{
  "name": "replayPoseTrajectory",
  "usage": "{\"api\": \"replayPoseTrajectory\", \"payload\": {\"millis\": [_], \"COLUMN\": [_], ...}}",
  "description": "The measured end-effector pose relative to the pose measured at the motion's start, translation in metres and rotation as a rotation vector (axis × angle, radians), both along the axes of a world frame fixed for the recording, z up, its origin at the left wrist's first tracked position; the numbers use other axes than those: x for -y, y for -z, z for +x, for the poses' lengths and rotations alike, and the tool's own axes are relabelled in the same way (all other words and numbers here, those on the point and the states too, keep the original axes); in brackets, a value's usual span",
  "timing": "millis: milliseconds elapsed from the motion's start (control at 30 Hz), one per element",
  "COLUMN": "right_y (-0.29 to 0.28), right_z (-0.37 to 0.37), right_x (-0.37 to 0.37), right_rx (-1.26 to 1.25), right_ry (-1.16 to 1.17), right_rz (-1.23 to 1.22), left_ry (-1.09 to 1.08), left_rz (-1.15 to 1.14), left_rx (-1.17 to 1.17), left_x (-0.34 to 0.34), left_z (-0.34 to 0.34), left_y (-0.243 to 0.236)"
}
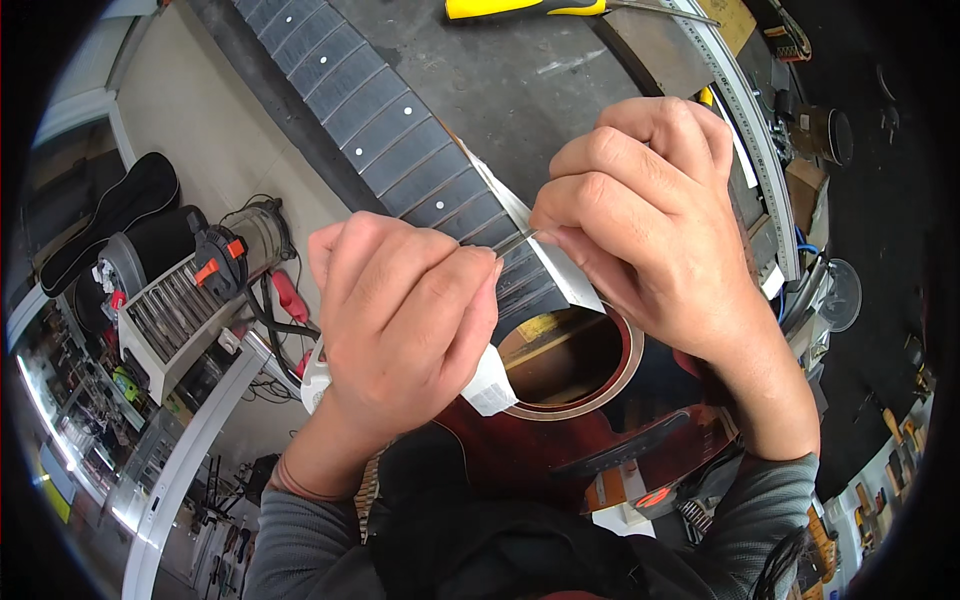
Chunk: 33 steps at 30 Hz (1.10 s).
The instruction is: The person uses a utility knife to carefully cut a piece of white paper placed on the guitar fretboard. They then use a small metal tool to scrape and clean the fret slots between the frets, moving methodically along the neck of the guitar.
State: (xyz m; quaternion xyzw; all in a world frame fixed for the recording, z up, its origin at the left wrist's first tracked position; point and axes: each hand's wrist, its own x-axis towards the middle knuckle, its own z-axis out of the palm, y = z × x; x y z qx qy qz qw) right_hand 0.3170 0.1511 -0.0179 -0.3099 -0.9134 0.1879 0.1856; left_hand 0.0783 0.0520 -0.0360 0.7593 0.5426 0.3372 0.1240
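one head-worn wide fisheye view, downward from above, close over the hands [405, 315] and guitar neck [385, 120]

The fretboard [375, 110] passes between the left hand [395, 315] and right hand [650, 225], ending at the soundhole [580, 365]. A tool [525, 8] lies beyond, on the bench [510, 100].

"What colours has the long, dark grey, slender fretboard [388, 125]?"

"White dots, between thin crosswise stripes; the glossy, curved guitar body [520, 445] near it is dark red."

"And far?"

"A slim screwdriver-like handle [522, 9], yellow with black; near left and right, ribbed grey fabric sleeves [303, 535]."
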Motion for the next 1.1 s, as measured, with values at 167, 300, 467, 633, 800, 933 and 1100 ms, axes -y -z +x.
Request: {"api": "replayPoseTrajectory", "payload": {"millis": [167,300,467,633,800,933,1100], "right_y": [-0.001,-0.003,0.000,0.001,-0.003,-0.003,0.000], "right_z": [0.006,0.006,0.000,0.003,0.010,0.008,0.004], "right_x": [0.007,0.009,0.002,0.003,0.010,0.008,0.001], "right_rx": [0.016,0.024,0.029,0.018,0.026,0.024,0.008], "right_ry": [-0.004,0.011,0.022,0.013,0.021,0.029,0.037], "right_rz": [0.001,-0.018,-0.008,-0.008,-0.031,-0.041,-0.037], "left_ry": [0.054,0.069,0.013,0.021,0.074,0.067,0.014], "left_rz": [-0.028,-0.065,-0.021,-0.010,-0.056,-0.077,-0.042], "left_rx": [-0.032,-0.007,0.008,-0.016,-0.007,0.019,0.014], "left_x": [0.000,-0.001,-0.005,-0.002,-0.004,-0.008,-0.010], "left_z": [0.001,0.001,0.001,0.003,0.003,0.002,0.004], "left_y": [-0.011,-0.012,-0.006,-0.007,-0.014,-0.012,-0.010]}}
